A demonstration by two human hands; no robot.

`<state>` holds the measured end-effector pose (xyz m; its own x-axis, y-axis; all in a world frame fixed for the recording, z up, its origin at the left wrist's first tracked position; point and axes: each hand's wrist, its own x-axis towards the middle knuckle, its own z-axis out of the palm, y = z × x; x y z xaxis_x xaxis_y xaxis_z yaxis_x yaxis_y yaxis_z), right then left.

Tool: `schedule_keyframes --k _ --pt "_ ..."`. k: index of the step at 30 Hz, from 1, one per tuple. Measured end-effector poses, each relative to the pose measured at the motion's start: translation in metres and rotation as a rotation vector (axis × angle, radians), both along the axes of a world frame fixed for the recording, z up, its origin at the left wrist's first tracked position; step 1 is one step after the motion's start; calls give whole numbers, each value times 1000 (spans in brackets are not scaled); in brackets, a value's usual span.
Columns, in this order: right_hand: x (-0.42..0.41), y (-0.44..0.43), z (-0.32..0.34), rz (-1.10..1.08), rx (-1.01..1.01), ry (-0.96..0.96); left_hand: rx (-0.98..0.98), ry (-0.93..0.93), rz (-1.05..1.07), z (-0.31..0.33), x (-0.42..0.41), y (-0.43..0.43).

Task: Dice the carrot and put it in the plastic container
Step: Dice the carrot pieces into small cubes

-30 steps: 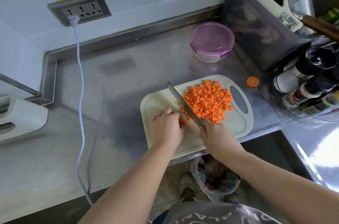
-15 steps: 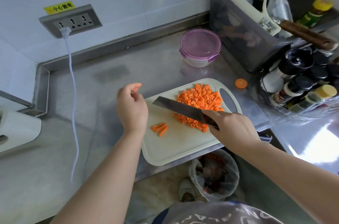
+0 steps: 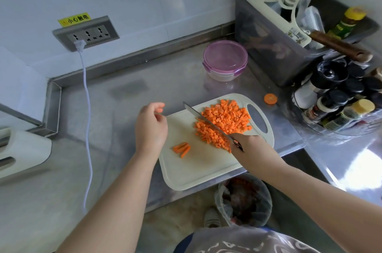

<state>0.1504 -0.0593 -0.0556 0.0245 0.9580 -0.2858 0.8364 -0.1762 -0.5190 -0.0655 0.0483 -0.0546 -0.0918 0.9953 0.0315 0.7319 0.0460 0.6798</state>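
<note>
Dicing stage, nearly done. White cutting board sits at the worktop's front edge, handle slot toward the right.

- Diced carrot: a broad heap of small cubes on the board's far right part, beside the handle slot.
- Carrot sticks: a few short uncut strips, lying together near the board's left edge, well apart from the heap.
- Right hand: fingers wrapped round the handle of the knife. The blade runs along the heap's left side, tip toward the board's far left corner. It looks to be herding the cubes. Whether the edge touches the board I cannot tell.
- Left hand: above the board's left edge, fingers loosely curled, nothing in it that I can see.
- Plastic container: round, purple lid on, toward the worktop's back edge, just beside a grey crate. No carrot visible in it.
- One round carrot slice lies on the worktop off the board's far right corner, probably the discarded end.

Judgement: cutting is almost finished, transfer not begun. Next move calls for the left hand to steady the sticks while the knife crosscuts them. After that the lid must come off before any cubes go in.
</note>
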Motion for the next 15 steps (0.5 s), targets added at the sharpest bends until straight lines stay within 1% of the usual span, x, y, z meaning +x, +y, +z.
schedule_keyframes --k 1,2,4,5,6,7,10,15 --pt "-4 0 -1 -15 -9 34 -64 32 -38 -6 -3 -5" --pt "-8 -1 0 -18 -20 53 -148 103 -116 -13 -5 -11" --pt "-16 -1 -2 -7 -17 88 -283 357 -329 -25 -4 -24" --pt "-20 -1 -3 2 -8 103 -307 479 -407 -28 -2 -30" --pt "-23 -1 -3 8 -2 108 -298 563 -448 -30 -1 -33" --pt "-27 -1 -5 13 6 117 -281 600 -459 -31 0 -36" --pt "-36 -2 -9 21 -53 123 -253 575 -440 -36 0 -36" --pt "-44 -4 -17 22 -145 109 -316 495 -445 -36 5 -38"
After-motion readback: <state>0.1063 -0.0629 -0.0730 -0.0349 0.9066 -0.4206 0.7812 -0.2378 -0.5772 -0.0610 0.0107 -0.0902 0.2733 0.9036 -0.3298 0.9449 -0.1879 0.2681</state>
